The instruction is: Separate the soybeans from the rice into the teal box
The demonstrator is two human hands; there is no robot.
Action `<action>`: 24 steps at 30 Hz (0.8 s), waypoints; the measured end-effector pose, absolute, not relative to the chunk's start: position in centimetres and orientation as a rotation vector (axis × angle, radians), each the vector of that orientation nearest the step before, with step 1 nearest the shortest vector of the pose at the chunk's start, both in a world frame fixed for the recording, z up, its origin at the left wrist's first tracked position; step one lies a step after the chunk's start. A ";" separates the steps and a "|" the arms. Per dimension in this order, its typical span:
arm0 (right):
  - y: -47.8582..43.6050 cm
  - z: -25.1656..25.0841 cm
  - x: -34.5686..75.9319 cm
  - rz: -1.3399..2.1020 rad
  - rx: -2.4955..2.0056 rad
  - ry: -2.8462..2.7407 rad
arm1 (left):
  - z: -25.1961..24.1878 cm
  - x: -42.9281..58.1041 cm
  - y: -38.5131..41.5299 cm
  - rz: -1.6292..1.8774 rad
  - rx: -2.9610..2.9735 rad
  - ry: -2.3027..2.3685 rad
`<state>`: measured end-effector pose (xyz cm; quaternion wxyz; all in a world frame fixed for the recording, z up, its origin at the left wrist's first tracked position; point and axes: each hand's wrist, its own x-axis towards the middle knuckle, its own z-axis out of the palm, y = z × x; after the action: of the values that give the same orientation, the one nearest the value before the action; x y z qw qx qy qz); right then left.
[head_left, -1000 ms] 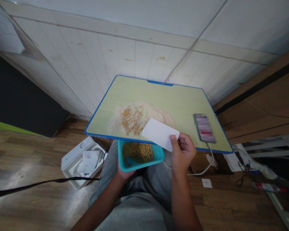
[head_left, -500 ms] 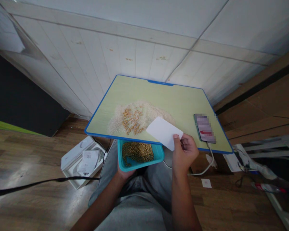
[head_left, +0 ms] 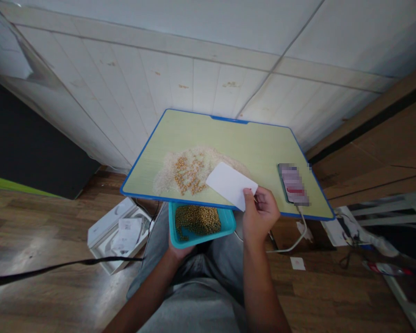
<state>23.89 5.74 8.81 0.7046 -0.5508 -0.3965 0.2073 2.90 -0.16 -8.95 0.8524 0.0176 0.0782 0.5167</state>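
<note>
Between thumb and fingers my right hand [head_left: 261, 210] pinches a white card [head_left: 230, 185], tilted over the near edge of a pale green board [head_left: 260, 143] with a blue rim. Left of the card, yellow beans [head_left: 190, 173] lie among a spread of white rice grains [head_left: 166, 171]. Below the board edge, my left hand [head_left: 180, 250] supports a teal plastic tray [head_left: 203, 240] from underneath; its fingers are mostly hidden. Inside the tray is a heap of beans [head_left: 204, 218]. The board's edge covers the tray's far side.
A phone [head_left: 293, 184] with a white cable [head_left: 303, 231] lies on the board's right side. On the floor at left stands an open white box [head_left: 107, 219] with papers. A black strap [head_left: 72, 262] crosses at left. Cardboard boxes [head_left: 377, 143] stand at right; a white wall [head_left: 159, 69] is behind.
My right hand and the white card have shifted slightly left and up, closer to the beans on the board. The teal tray in my left hand stays nearly in place.
</note>
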 end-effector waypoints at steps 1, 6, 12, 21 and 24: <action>5.8 8.7 23.9 0.467 -1.229 -0.895 | -8.9 3.0 -0.2 1.088 0.033 0.176; 5.9 8.7 23.9 0.524 -1.222 -0.961 | -8.4 3.4 0.0 1.108 0.007 0.215; 5.9 8.9 23.8 0.534 -1.198 -0.942 | -9.0 3.8 0.2 1.121 -0.018 0.175; 5.8 8.9 24.1 0.613 -1.177 -0.954 | -9.4 4.0 0.5 1.129 -0.079 0.155; 6.0 8.9 24.1 0.599 -1.163 -0.940 | -9.5 4.0 0.4 1.119 -0.091 0.160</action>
<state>24.06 6.03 8.92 0.6926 -0.5207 -0.4210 0.2682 3.96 0.37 -9.54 0.8434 -0.0431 0.0760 0.5302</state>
